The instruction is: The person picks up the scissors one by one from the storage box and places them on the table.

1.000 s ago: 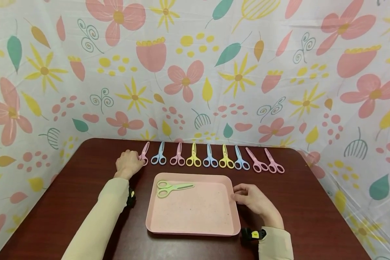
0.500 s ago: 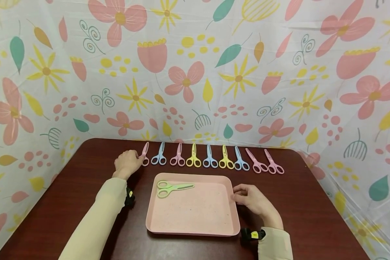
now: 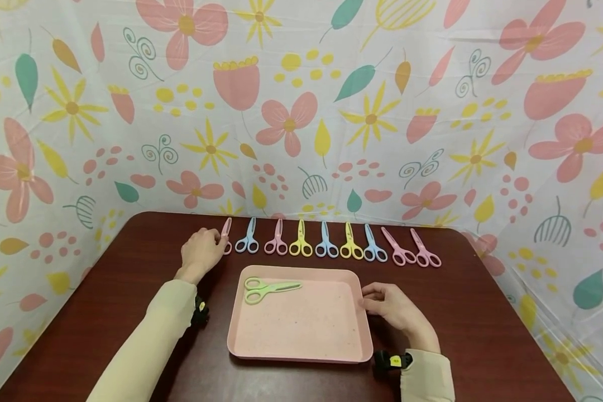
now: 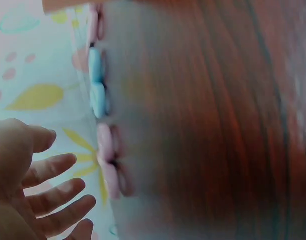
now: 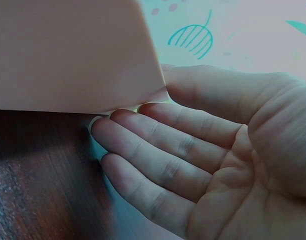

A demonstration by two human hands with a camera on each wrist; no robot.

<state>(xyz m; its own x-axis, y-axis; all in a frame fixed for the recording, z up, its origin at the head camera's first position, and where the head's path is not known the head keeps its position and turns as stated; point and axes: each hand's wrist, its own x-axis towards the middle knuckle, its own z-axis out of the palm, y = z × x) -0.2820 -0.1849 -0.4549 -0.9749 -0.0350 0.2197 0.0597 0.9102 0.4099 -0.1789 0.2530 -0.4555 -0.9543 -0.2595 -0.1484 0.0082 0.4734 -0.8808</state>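
My left hand (image 3: 201, 254) is at the far left end of a row of scissors, beside the leftmost pink scissors (image 3: 226, 229), and partly hides their handles. In the left wrist view its fingers (image 4: 55, 197) are spread and relaxed, apart from the pink handles, with nothing held. My right hand (image 3: 399, 315) rests at the right side of a pink tray (image 3: 301, 329). The right wrist view has its fairly straight fingers (image 5: 158, 142) touching the tray's edge. Light green scissors (image 3: 263, 290) lie inside the tray at its upper left, blades pointing right.
Beyond the tray the row runs rightward: blue scissors (image 3: 247, 242), pink scissors (image 3: 276, 244), yellow scissors (image 3: 301, 247) and several more, handles toward me. They lie on a dark brown table (image 3: 115, 290). A flower-patterned cloth (image 3: 291, 167) hangs right behind the table's far edge.
Beside the leftmost pink scissors, my left hand has shifted slightly, first left and then back right. My right hand stays at the tray, and the scissors keep their places.
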